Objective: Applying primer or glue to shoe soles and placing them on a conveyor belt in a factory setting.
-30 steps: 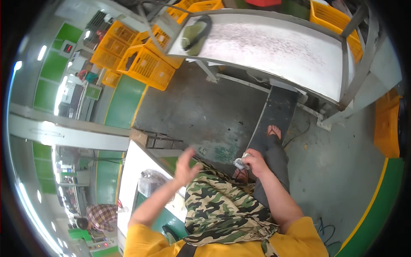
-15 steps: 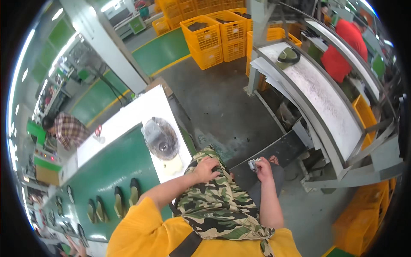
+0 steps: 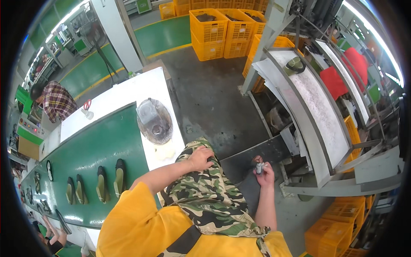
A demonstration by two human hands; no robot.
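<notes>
My left hand lies on the camouflage apron over my left leg, fingers loosely bent, with nothing visible in it. Out to the right, above my other leg, my right hand pinches a small grey, crumpled-looking object. Its kind is too small to make out. Left of my left hand, a dark-stained round dish stands on the white tabletop with a translucent plastic container in it. A pale yellowish pad lies beside the dish.
Several olive shoes with dark toes stand on the green belt at left. Red-handled scissors lie farther off, near a person in plaid. A metal-framed rack bearing a shoe rises at right. Yellow crates are stacked behind.
The whole view has shifted a little. The shoes stand farther left along the belt relative to the dish. My left hand stays on the apron; my right still holds the grey object, now turned slightly.
</notes>
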